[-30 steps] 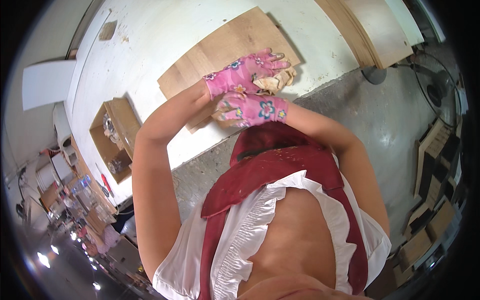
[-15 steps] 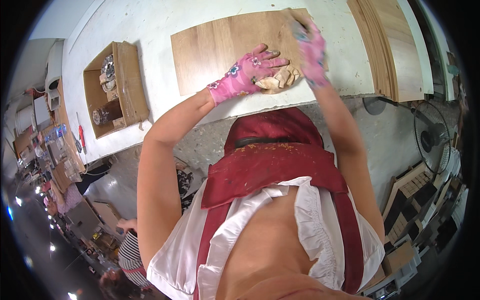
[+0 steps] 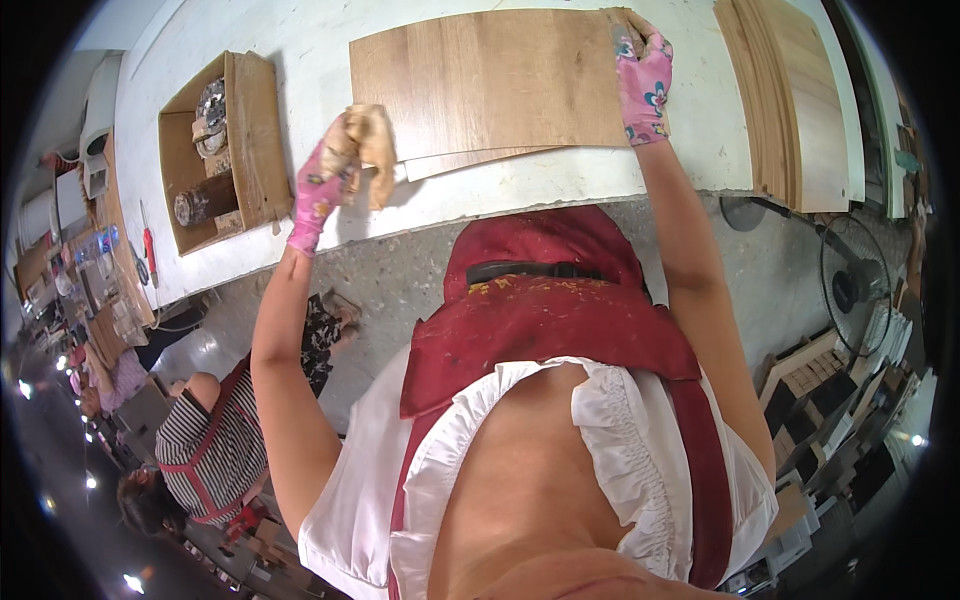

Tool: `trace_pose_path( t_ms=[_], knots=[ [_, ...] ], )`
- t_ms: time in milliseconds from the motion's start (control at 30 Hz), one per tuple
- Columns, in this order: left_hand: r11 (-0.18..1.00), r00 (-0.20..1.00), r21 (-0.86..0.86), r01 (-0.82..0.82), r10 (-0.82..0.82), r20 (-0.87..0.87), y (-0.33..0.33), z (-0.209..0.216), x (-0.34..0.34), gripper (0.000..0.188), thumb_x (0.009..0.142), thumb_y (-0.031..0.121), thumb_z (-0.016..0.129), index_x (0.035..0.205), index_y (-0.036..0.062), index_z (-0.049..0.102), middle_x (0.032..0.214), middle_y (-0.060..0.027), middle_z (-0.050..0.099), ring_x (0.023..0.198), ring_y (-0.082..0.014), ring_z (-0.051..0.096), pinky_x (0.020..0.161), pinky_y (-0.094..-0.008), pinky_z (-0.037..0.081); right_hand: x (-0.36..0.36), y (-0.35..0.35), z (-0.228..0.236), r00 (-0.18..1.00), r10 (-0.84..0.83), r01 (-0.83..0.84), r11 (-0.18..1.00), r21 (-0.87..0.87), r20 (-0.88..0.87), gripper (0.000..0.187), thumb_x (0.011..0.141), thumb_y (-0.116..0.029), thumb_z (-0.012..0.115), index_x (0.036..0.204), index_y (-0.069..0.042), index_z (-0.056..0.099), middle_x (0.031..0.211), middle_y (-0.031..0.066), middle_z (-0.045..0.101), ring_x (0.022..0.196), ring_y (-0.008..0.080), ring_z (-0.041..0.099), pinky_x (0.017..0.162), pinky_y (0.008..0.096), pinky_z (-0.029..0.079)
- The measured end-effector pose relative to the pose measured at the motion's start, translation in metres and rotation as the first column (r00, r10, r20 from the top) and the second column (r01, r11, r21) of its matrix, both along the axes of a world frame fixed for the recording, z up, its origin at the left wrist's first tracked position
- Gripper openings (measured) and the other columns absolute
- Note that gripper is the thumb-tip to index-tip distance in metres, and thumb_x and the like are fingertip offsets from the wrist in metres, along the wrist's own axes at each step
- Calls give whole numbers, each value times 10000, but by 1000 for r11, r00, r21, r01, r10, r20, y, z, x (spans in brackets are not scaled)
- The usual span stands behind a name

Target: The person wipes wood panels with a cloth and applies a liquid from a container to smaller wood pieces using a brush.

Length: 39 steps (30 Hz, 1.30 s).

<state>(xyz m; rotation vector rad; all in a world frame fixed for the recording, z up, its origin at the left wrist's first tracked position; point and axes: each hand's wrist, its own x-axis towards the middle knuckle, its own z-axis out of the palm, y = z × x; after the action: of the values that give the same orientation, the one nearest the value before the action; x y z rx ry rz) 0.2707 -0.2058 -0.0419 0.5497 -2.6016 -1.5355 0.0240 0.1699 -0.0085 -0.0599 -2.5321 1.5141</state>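
A flat wood-grain board lies on the white tabletop before me. Under its near edge shows a sliver of a second board, set slightly askew. My left hand, in a pink flowered glove, is closed around a crumpled tan cloth beside the board's left end. At the opposite end, my right hand in a matching glove has its fingers curled at the far right corner, gripping the board's edge. Those fingertips are partly hidden.
A cardboard box holding a brown roll and a taped bundle stands at the left. Near it lies a red-handled screwdriver. Stacked wooden boards sit at the right. A floor fan stands below them; a person is behind at left.
My left hand has moved left off the board, carrying the cloth. My right hand has come to the board's right edge. The board has shifted slightly, and the second board's edge now shows beneath.
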Motion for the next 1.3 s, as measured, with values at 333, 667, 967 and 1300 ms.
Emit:
trace_pose_path(
  t_ms=[333,667,967,1300],
  knots=[
    [659,811,572,-489,585,19,49,34,-115,304,866,286,601,980,6,624,844,-45,618,744,-117,579,648,-226,463,-22,0,-26,995,-1,-27,963,-270,-102,361,826,-32,571,1177,18,506,1147,125,541,932,187,577,787,254,465],
    [580,473,791,-193,761,-443,55,86,-112,286,902,244,562,1049,0,553,916,-53,608,752,-155,617,584,-258,542,-52,32,36,983,125,85,327,-941,132,429,929,-365,401,1170,-37,535,945,130,632,824,178,602,762,314,498],
    [918,787,324,-229,370,-494,40,-12,-44,292,828,108,634,1073,-25,547,975,-88,615,823,-138,603,727,-272,505,-8,64,47,916,309,-338,251,-907,-256,523,916,-418,432,1267,-31,446,1068,214,610,725,211,635,614,295,539],
    [825,759,288,-486,562,-329,80,-6,-37,305,812,110,682,1068,-24,586,992,-60,626,860,-125,586,737,-250,471,4,94,-16,928,198,-201,979,23,-315,418,871,-60,448,1282,15,434,1172,141,556,953,195,607,802,293,520]
  ],
)
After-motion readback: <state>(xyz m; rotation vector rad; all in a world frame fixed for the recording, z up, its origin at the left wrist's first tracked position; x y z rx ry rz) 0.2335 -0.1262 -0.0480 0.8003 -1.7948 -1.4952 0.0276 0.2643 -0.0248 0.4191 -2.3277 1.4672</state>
